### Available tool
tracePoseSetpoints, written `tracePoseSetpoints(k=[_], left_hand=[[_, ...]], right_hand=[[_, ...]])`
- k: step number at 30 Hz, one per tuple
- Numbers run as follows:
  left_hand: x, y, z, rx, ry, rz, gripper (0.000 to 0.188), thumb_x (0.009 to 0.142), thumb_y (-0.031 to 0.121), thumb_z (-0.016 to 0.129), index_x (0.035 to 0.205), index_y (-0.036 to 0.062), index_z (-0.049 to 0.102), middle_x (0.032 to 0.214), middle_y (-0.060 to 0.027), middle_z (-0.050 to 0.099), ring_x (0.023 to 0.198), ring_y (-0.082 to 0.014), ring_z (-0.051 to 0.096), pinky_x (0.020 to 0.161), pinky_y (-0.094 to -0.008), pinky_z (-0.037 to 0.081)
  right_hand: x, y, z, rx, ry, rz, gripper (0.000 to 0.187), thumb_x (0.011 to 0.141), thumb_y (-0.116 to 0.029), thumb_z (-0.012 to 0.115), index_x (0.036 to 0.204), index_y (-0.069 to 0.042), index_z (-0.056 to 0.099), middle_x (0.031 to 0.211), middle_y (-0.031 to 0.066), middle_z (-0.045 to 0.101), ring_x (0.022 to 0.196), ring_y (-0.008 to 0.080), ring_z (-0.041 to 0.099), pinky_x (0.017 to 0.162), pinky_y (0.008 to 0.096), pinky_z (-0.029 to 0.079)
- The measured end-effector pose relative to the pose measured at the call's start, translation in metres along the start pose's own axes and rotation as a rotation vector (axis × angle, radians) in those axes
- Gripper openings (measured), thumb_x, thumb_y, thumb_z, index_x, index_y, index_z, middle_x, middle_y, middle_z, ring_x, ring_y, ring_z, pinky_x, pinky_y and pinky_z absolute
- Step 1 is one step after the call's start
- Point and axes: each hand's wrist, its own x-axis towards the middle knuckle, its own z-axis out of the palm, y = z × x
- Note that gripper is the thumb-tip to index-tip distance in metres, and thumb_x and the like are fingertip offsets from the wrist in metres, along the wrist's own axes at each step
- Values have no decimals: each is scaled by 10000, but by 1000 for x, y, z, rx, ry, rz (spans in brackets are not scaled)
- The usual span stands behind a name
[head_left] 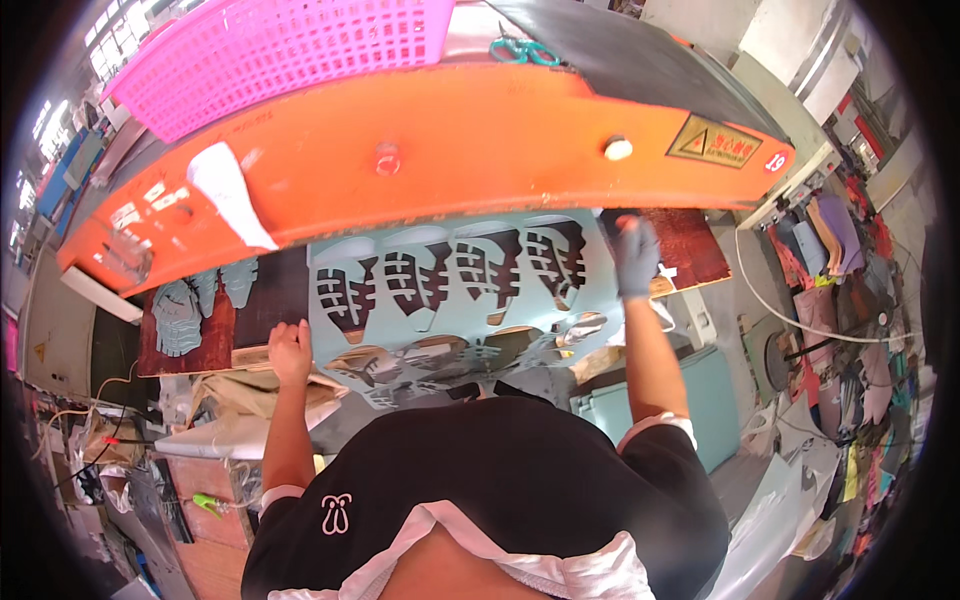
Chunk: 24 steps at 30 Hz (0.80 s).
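A pale blue sheet point(601, 268) with several rows of shoe-upper-shaped cut-outs lies under the orange press beam point(480, 140), and its near part hangs over the board's front edge. My left hand point(290, 351), bare, is closed at the sheet's left edge; its curled fingers seem to grip that edge. On the other side, my right hand point(637, 258) wears a grey glove and is beside the sheet's right edge, close under the beam. Motion blurs its fingers, and a small orange-red patch shows at their tips; whether they hold anything is unclear.
Cut pale blue pieces point(177, 320) are piled on the reddish board point(160, 362) at left. Above the beam are a pink basket point(290, 65) and teal-handled scissors point(524, 50). A white paper point(225, 190) hangs on the beam. Coloured scraps point(835, 235) hang at right.
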Motion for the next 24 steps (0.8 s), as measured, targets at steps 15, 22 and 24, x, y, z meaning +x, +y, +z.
tracePoseSetpoints(k=[15,22,24], left_hand=[[15,-4,13,120,106,31,271,802,142,581,575,45,471,652,-128,476,662,-334,504,566,-439,413],[16,-6,13,146,28,-70,336,809,259,620,577,48,497,670,-130,504,697,-340,526,609,-452,428],[19,-8,14,135,41,-44,393,837,308,593,573,33,499,677,-166,509,708,-372,520,644,-475,422]], right_hand=[[1,139,-48,-788,-565,-167,200,810,-203,535,846,-29,627,843,205,614,811,401,578,716,464,465],[-10,150,-45,-628,-433,-243,276,829,-244,579,663,-25,603,691,183,581,660,394,561,624,464,453],[-12,153,-46,-650,-375,-339,308,843,-247,563,626,-29,582,654,181,562,637,392,550,608,477,439]])
